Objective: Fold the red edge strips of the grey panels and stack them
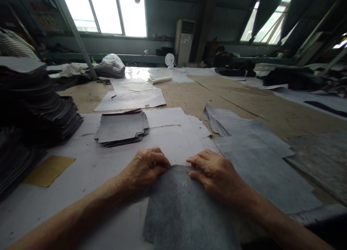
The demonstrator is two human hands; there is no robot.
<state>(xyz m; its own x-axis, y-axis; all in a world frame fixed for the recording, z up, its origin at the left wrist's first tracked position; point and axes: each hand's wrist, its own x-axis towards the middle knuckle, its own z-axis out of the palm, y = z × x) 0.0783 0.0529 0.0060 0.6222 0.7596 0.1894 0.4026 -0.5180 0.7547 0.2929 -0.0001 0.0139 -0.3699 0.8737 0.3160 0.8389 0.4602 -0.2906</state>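
A grey-blue sheet (pixel 187 210) with notched edges lies in front of me, its far edge between my hands. My left hand (pixel 149 165) pinches the sheet's far left corner between thumb and curled fingers. At the far right corner, my right hand (pixel 214 172) has its thumb and fingers around the sheet's edge. More grey-blue sheets (pixel 252 163) overlap on the right, partly behind my right forearm. Beyond my left hand sits a small stack of grey pieces (pixel 121 127) with a dark red edge at its back.
Tall piles of dark pieces (pixel 35 102) rise at the left, beside a yellow piece (pixel 50 170). White paper (pixel 168 120) covers the near table. Farther back are a plastic bag (pixel 111 65), a small white fan (pixel 169 60) and a slanted pole (pixel 78 37).
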